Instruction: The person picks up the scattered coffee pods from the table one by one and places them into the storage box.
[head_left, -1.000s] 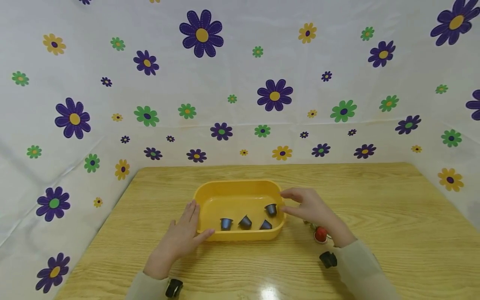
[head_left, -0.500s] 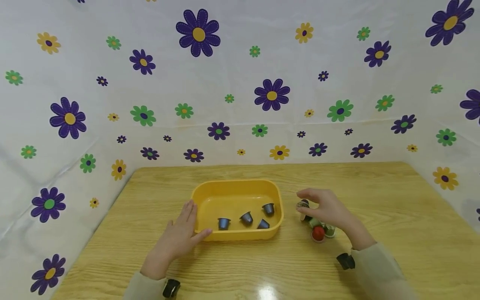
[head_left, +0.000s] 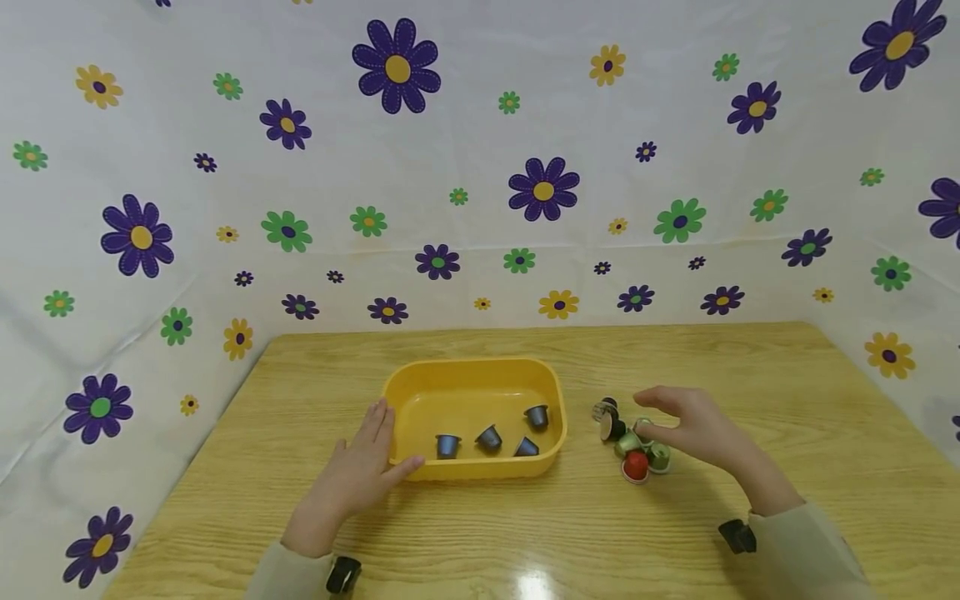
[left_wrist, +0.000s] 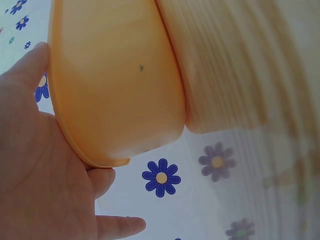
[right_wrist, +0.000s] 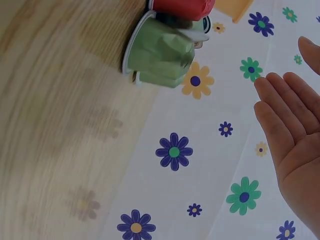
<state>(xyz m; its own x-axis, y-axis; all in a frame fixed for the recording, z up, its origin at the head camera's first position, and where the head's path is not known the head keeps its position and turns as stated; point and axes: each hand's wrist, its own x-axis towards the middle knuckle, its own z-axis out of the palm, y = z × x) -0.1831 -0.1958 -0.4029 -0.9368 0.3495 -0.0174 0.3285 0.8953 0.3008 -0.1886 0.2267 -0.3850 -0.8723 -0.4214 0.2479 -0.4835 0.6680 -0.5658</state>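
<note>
My left hand (head_left: 356, 475) rests with straight fingers against the left end of a yellow plastic tub (head_left: 487, 471). In the left wrist view the fingers lie along the rim of the tub (left_wrist: 120, 85). Several dark blue coffee capsules, such as this capsule (head_left: 447, 446), lie inside near its front and right walls. My right hand (head_left: 693, 425) is over the table to the right, holding nothing, its thumb and fingers apart. Just left of it is a small cluster of used-looking capsules: a red capsule (head_left: 635, 465), a green capsule (right_wrist: 160, 52) and a black capsule (head_left: 611, 427).
A wood-grain table (head_left: 480, 542) bears everything. White cloth (head_left: 480, 125) printed with purple, green and yellow flowers walls in the back and sides. A black wrist band part (head_left: 737, 536) sits at the right sleeve, and another band part (head_left: 343, 575) at the left.
My right hand has moved right, from the tub's right end to beside the capsule cluster, uncovering it. One capsule in the tub has shifted slightly. My left hand stays at the tub's left end.
</note>
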